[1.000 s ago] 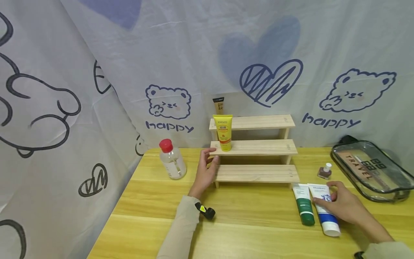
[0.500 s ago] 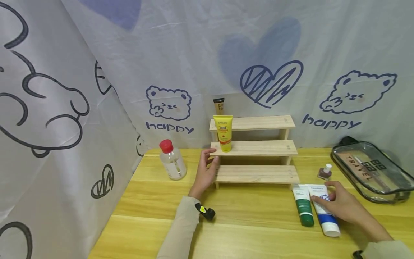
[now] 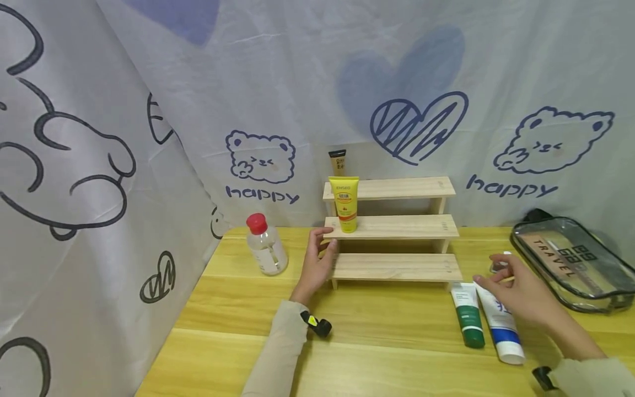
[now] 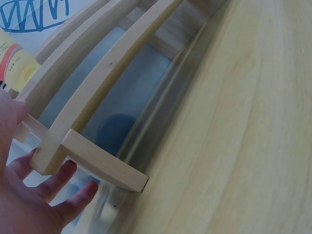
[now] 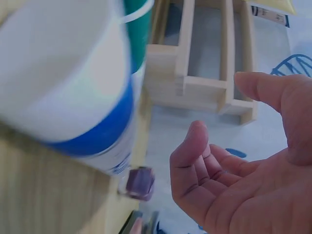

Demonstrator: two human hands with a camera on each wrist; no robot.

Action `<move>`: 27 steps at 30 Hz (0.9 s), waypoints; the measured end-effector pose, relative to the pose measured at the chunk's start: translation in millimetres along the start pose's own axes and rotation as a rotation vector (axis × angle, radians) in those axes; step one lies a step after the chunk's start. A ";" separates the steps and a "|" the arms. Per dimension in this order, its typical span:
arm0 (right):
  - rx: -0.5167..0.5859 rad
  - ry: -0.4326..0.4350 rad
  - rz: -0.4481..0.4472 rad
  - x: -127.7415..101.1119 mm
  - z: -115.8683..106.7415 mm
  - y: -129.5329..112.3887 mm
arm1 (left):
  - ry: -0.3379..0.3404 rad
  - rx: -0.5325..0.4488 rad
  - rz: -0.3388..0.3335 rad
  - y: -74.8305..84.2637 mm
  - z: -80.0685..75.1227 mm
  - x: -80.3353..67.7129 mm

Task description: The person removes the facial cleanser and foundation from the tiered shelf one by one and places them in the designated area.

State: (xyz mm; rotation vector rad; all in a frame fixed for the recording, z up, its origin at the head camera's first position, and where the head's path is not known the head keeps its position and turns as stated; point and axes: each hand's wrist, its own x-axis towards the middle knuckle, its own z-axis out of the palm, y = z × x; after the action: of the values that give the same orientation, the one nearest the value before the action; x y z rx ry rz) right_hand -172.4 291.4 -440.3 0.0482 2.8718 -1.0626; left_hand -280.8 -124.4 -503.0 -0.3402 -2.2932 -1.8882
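My left hand (image 3: 317,264) holds the left end of a three-tier wooden display rack (image 3: 392,264); in the left wrist view its fingers (image 4: 61,180) lie about the end of a shelf. On the middle tier stands a yellow squeeze tube (image 3: 346,204), with a tan black-capped tube (image 3: 338,160) behind it. My right hand (image 3: 528,292) hovers above a white and blue squeeze tube (image 3: 503,325), thumb and fingers apart, holding nothing. Beside that tube lies a white and green tube (image 3: 468,317). A small nail polish bottle (image 5: 140,183) is partly hidden behind the right hand in the head view.
A clear bottle with a red cap (image 3: 267,248) stands left of the rack. At the right lies a clear travel pouch (image 3: 575,264) with black edging. A printed curtain (image 3: 297,82) hangs behind the wooden table (image 3: 387,342).
My right hand has let go of the white and blue tube and lifted away, toward the nail polish bottle. The left hand has stayed at the rack.
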 end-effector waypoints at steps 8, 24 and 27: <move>0.053 0.028 -0.024 5.4 3.3 -19.4 | -0.006 -0.010 0.013 0.4 0.8 0.2; 0.149 0.122 -0.193 13.5 13.9 -59.9 | -0.005 -0.013 0.018 -0.9 0.2 -0.3; 0.181 0.143 -0.235 14.3 16.4 -70.9 | 0.000 -0.014 0.016 -1.1 0.2 -0.4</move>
State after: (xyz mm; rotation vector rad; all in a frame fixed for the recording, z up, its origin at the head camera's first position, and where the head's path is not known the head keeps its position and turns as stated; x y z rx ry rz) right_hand -189.7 226.9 -407.9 -0.2174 2.9529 -1.4133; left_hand -280.7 -124.5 -504.2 -0.3594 -2.2714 -1.8982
